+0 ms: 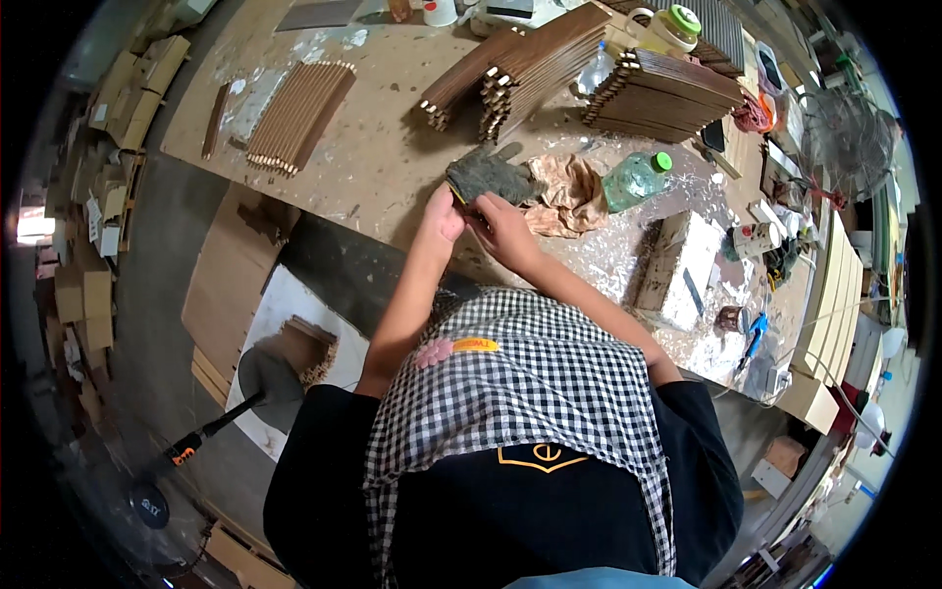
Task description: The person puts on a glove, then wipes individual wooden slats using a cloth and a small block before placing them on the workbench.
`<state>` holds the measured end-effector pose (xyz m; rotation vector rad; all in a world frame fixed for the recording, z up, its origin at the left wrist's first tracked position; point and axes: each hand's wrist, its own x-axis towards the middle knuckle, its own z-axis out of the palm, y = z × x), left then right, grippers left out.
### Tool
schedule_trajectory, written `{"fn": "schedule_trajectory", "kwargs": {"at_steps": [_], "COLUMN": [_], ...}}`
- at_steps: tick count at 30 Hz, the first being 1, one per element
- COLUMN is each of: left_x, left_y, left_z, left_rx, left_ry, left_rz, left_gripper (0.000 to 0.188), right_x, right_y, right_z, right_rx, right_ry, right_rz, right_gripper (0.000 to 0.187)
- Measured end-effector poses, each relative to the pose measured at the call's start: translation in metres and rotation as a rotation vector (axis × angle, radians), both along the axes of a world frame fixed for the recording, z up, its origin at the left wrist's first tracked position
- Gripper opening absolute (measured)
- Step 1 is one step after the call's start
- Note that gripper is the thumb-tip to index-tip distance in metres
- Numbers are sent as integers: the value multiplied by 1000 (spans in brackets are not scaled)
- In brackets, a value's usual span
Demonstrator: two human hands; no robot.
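A dark grey work glove (488, 175) with a yellow-edged cuff is at my hands, over the front edge of the workbench. My left hand (446, 213) is at the cuff, closed on it, its fingertips hidden by the fabric. Beside it, my right hand (502, 228) pinches the cuff's near side with bent fingers. Whether any left fingers are inside the glove I cannot tell. Just right of the glove lies crumpled brown paper (569, 196), and past that a green-capped clear bottle (636, 183) rests on its side.
Stacks of brown wooden slats (545, 69) stand at the back of the workbench (383, 137); another stack (667, 93) is to their right. A flat row of slats (302, 116) lies at left. On the right are a stained white box (679, 270) and a cup (756, 240). A fan (272, 383) stands lower left.
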<state>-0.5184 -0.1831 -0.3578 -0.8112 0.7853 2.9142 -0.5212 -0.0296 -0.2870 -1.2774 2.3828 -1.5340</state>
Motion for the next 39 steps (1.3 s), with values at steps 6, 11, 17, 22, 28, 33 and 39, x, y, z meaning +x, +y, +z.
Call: {"fn": "schedule_trajectory", "kwargs": {"at_steps": [6,11,17,22,28,33,39], "left_x": [4,3,2,0,23,18,33], "left_y": [29,23,35,16,27,35,63], "left_z": [62,39,83,57,57,49,66], "left_rx": [-194,-11,-275,-7,32,48,63], "left_ry": [-144,-132,-144,75,45,-14,90], "left_rz": [-56,-113,-162,-105,-104,22,-1], "left_gripper": [39,38,41,40,39,46,64], "right_x": [2,7,-1,-13,5,26,53], "right_y": [7,13,24,35,37,39,48], "right_z": [7,15,26,46,41,37,31], "right_rx": [-21,-28,59,60,67,82,70], "right_ry": [39,-32,33,-121,-184,-225,-338], "right_rz": [8,47,107,131,152,43,-62], "right_gripper": [16,16,19,17,16,19,20]}}
